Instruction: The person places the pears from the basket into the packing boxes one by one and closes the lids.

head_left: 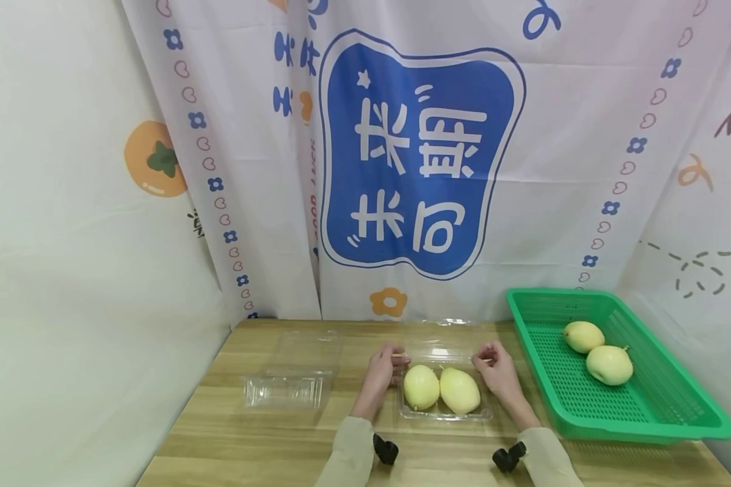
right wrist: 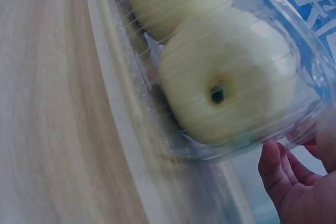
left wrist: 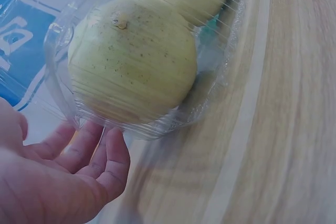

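A clear plastic clamshell box (head_left: 420, 414) sits on the table with its transparent lid (head_left: 440, 350) raised at the back. Two pale yellow pears lie side by side in it, a left pear (head_left: 422, 387) and a right pear (head_left: 459, 391). At the box's left back corner my left hand (head_left: 378, 375) grips the plastic edge; its bent fingertips (left wrist: 113, 137) meet the wall beside the left pear. My right hand (head_left: 501, 373) holds the opposite edge, its fingers (right wrist: 272, 163) under the rim and the thumb partly hidden.
Another clear clamshell box (head_left: 283, 392) stands open on the wooden table (head_left: 219, 423) to the left. On the right is a green basket (head_left: 642, 427) with two more pears (head_left: 609, 365) inside. A printed curtain (head_left: 420, 297) hangs behind the table.
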Demonstrator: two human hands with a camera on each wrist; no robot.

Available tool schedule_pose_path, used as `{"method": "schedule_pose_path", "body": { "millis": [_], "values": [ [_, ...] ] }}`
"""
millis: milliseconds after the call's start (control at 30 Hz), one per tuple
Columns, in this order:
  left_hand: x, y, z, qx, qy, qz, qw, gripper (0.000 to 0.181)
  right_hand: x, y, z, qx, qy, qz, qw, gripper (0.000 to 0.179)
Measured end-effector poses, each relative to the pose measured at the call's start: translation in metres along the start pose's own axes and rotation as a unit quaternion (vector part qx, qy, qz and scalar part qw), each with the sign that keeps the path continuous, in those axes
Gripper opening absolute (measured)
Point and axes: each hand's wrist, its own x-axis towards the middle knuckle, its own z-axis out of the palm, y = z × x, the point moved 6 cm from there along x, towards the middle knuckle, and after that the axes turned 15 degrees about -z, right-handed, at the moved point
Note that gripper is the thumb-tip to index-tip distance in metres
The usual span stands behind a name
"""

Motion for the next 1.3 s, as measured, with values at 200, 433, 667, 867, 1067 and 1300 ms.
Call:
{"method": "schedule_pose_path", "body": {
  "millis": [200, 433, 667, 867, 1067, 1300],
  "values": [
    [-0.001, 0.0, 0.0, 0.008, 0.007, -0.003, 0.9999, 0.065, -0.001, 0.001, -0.001, -0.004, 0.003, -0.008, 1.0, 0.015],
    [-0.001, -0.002, 0.0, 0.017, 0.011, -0.003, 0.9998, 0.068, -0.002, 0.003, -0.001, -0.005, 0.001, -0.025, 0.9997, 0.012],
    [-0.001, -0.002, -0.001, 0.008, 0.007, -0.007, 0.9999, 0.073, -0.003, 0.001, -0.002, 0.019, -0.015, -0.003, 0.9997, 0.014],
    [0.001, -0.001, -0.001, 0.0, 0.001, -0.013, 0.9999, 0.069, -0.005, -0.007, -0.004, 0.023, -0.026, -0.003, 0.9994, 0.013],
    [0.001, -0.002, 0.001, -0.003, 0.004, -0.015, 0.9999, 0.051, -0.008, 0.002, -0.005, 0.037, -0.019, 0.003, 0.9991, 0.015],
    [0.001, -0.003, 0.001, -0.016, -0.001, -0.011, 0.9998, 0.027, -0.009, -0.002, -0.009, 0.052, -0.008, 0.012, 0.9985, 0.019]
  ]
}}
